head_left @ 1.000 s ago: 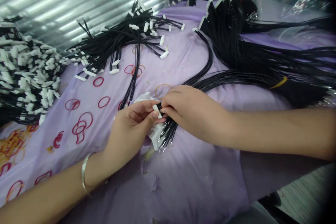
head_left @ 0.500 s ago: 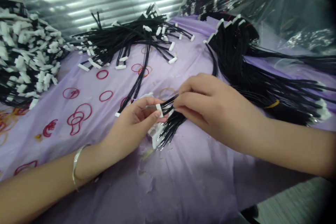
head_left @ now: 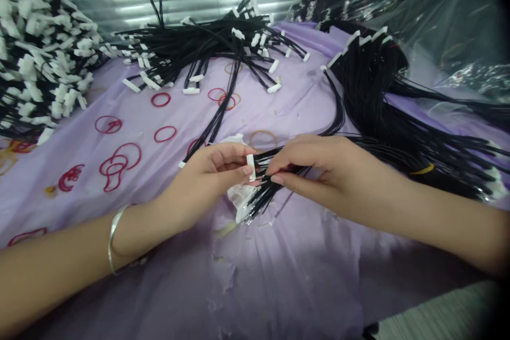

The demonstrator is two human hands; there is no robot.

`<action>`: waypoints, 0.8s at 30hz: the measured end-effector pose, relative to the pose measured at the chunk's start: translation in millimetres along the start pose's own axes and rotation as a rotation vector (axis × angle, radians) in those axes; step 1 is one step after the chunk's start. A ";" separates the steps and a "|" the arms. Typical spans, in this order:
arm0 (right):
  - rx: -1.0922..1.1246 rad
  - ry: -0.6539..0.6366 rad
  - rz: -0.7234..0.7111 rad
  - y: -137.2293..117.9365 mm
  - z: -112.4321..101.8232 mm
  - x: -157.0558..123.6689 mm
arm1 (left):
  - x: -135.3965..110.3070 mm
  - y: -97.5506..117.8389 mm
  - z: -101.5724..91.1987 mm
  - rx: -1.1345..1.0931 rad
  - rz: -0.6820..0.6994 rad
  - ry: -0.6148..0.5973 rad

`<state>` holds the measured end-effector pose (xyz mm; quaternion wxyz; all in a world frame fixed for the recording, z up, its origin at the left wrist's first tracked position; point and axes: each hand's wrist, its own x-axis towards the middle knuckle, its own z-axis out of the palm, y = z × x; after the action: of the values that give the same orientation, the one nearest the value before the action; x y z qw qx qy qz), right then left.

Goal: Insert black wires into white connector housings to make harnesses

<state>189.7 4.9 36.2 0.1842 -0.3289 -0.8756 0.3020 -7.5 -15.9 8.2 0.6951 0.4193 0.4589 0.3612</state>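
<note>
Between the thumb and fingers of my left hand [head_left: 215,170] is a white connector [head_left: 251,166], its row of slots facing up. Black wires [head_left: 265,157] run from it to the right, under my right hand [head_left: 314,164]. That hand is closed in a pinch at a black wire just right of the connector; the wire's tip is too small to make out. Below the fingers, a bundle of loose black wires with bare metal ends [head_left: 255,207] lies over a crumpled white plastic piece [head_left: 238,199].
Wire harnesses with white connectors [head_left: 199,42] lie at the back, and a large heap of them [head_left: 40,58] rises at the left. A thick black wire bundle [head_left: 370,90] lies at the right beside clear plastic [head_left: 450,26]. Red rubber bands [head_left: 165,134] dot the purple cloth [head_left: 279,276].
My right hand has lowered slightly and its thumb has come into view, pinching nearer the connector. The left hand still holds the connector, now turned more upright. The whole view has shifted a little.
</note>
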 end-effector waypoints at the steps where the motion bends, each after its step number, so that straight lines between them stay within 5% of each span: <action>1: 0.000 0.001 0.007 -1.3 0.2 0.0 | -0.1 -0.1 -0.9 -0.011 -0.005 -0.009; 15: 0.088 0.039 0.278 -1.1 -3.6 0.0 | 3.5 1.4 -3.2 -0.022 -0.063 -0.053; 24: 0.013 0.057 0.293 -2.5 4.9 2.8 | 4.5 0.2 -4.5 -0.018 -0.063 -0.085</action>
<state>184.0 3.3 34.5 0.1650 -0.4603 -0.8107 0.3219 -10.4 -10.7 5.9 0.7287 0.4134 0.4387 0.3249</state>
